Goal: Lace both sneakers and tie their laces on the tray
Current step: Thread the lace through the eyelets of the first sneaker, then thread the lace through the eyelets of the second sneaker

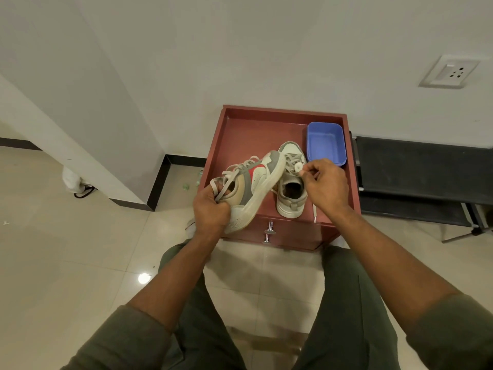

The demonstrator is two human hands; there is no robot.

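Over a red-brown tray (241,134) topping a small drawer unit against a white wall, a seated person worked at a pair of pale, worn sneakers, seen from a head-worn camera. The left hand (210,209) gripped the heel end of the lifted sneaker (256,182), fingers curled round the collar and a loose lace, holding the shoe tipped on its side with its off-white sole turned toward the right hand; its long axis ran from the left hand up and away toward the tray's far right, toe farthest from the body. The right hand (324,186) hovered just beside that toe and above the second sneaker (292,182), thumb and fingertips pinching what appeared to be a lace end; whether that lace belonged to the held shoe or to the one below could not be told. The second sneaker stood upright on the tray, toe pointing away, its laces lying loose and bunched over the tongue. The held shoe showed grey and tan panels with a red patch on its side, its laces threaded only partly and untied. A blue plastic tub (326,142) sat in the tray's far right corner, just beyond the second sneaker's toe. Neither shoe looked finished, so the lacing seemed at an early stage
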